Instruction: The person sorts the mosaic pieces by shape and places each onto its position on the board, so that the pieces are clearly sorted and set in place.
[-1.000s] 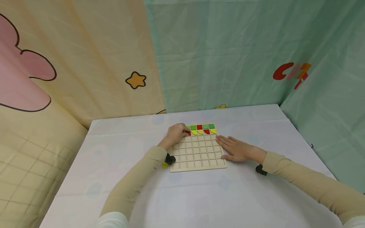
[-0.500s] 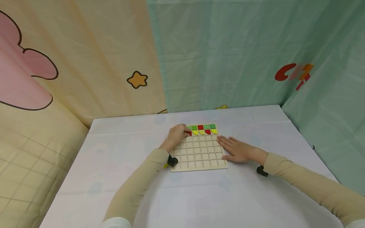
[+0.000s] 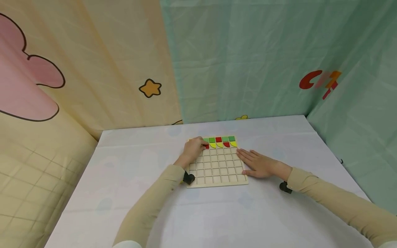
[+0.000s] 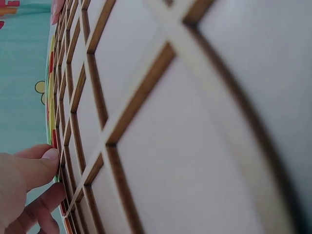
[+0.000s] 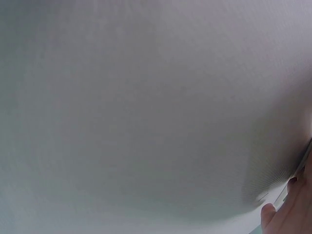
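Note:
A wooden grid board [image 3: 214, 165] lies on the table, with coloured tiles in its two far rows. My left hand [image 3: 193, 149] reaches over the board's far left part, thumb and fingertips pinching at a red tile [image 3: 207, 146] in the second row. That hand hides the left ends of both tile rows. In the left wrist view, the thumb [image 4: 41, 168] and a finger come together at the tile row, other fingers curled below. My right hand [image 3: 258, 163] lies flat with straight fingers, its fingertips on the board's right edge.
Green and red square tiles [image 3: 218, 139] fill the visible far row; yellow and red curved tiles [image 3: 226, 144] sit below them. A white cloth covers the table [image 3: 217, 220]. Printed curtains [image 3: 235, 62] hang behind it. A black wrist camera [image 3: 188, 178] overlaps the board's near left corner.
Both hands keep their places on the board. The left wrist and its camera have shifted slightly right, covering more of a yellow piece by the board's left edge. The head view has moved a little.

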Tool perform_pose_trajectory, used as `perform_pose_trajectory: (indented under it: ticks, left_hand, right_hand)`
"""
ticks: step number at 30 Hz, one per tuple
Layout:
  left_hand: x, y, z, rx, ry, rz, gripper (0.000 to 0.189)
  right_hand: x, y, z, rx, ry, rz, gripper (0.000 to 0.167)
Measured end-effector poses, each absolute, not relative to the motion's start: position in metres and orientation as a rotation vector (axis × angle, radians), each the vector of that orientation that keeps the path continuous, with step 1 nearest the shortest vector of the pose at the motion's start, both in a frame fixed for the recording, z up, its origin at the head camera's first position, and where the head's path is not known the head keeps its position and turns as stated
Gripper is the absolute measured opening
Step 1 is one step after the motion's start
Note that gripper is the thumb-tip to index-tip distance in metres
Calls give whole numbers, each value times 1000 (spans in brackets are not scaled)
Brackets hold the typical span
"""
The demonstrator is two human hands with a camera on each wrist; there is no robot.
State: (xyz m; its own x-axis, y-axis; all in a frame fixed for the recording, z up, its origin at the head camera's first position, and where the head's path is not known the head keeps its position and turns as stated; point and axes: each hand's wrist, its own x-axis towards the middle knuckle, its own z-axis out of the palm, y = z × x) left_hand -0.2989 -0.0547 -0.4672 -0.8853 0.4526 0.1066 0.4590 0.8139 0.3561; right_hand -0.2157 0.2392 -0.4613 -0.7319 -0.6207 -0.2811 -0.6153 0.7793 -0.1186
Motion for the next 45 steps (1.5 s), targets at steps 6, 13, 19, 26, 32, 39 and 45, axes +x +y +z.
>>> perform_pose_trajectory:
  ticks: [6, 13, 19, 26, 32, 39, 45]
  left_hand:
    - [-298, -55, -470, -712, -2967, -626, 26]
    - [-296, -55, -471, -666, -2947, -672, 26]
    - [-293, -58, -471, -623, -2916, -757, 24]
    - [-286, -64, -469, -636, -2894, -811, 22]
    - [-275, -71, -462, -611, -2885, -822, 21]
    - [-260, -80, -455, -515, -2889, -856, 24]
    - [-245, -91, -450, -438, -2889, -927, 24]
  right_hand:
    - [-215, 239, -461, -950, 2668, -22, 83]
    - [-214, 240, -460, -945, 2668, -26, 84]
    - [-215, 239, -461, -946, 2668, -15, 83]
    - [-214, 238, -461, -937, 2665, -7, 84]
    - [-214, 239, -459, -949, 2673, -1, 83]
    - [-212, 239, -457, -943, 2670, -35, 82]
    - [-212, 237, -457, -937, 2674, -32, 81]
